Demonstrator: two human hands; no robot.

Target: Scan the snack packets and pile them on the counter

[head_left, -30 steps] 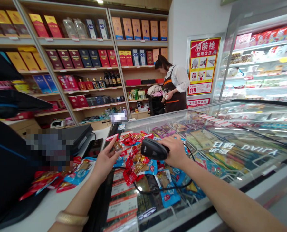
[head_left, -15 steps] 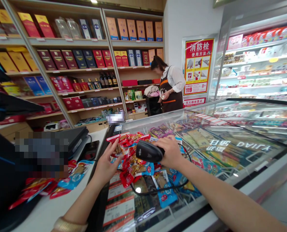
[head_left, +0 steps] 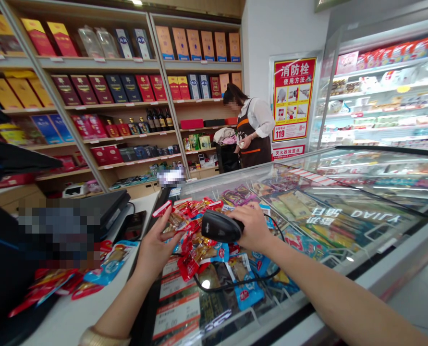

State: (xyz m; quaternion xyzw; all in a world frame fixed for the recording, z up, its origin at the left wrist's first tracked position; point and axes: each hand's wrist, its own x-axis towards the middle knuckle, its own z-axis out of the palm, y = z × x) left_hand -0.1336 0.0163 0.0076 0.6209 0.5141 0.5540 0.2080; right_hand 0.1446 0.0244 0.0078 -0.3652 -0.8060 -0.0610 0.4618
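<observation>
My right hand is wrapped round the handle of a black barcode scanner, held above a pile of snack packets. The scanner's head points left, toward my left hand. The left fingers are bent at the edge of the pile, gripping a small red snack packet by its side; part of the grip is hidden. Under the scanner, more red and blue packets lie heaped on the glass freezer top. One blue packet rests nearer to me, beside the scanner's looping black cable.
On the white counter at left lie more snack packets, near a dark device and a phone. A co-worker in an apron stands behind the freezer. Shelves of boxed goods line the back; a lit chiller stands right.
My left hand has shifted slightly left, and the red packet's edge at its fingertips has tipped up a little. The scanner and right hand stay almost in place.
</observation>
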